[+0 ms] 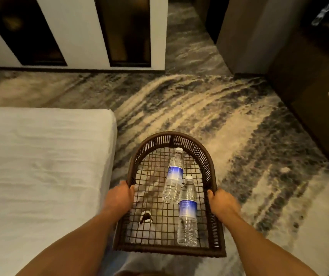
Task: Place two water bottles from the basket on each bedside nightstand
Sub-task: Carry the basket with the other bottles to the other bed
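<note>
I hold a dark brown wicker basket (171,137) with an open grid bottom in front of me, above the carpet. My left hand (120,198) grips its left rim and my right hand (220,203) grips its right rim. Two clear water bottles with blue labels and white caps lie in it. The far bottle (174,176) points away from me, in the middle. The near bottle (187,212) lies to its right, close to my right hand. No nightstand is in view.
A bed with a white sheet (40,166) fills the left side, its corner next to the basket. Patterned grey and beige carpet (199,106) stretches ahead. White wall panels (76,32) stand at the back left, dark furniture (309,80) at the right. A foot shows through the basket's grid.
</note>
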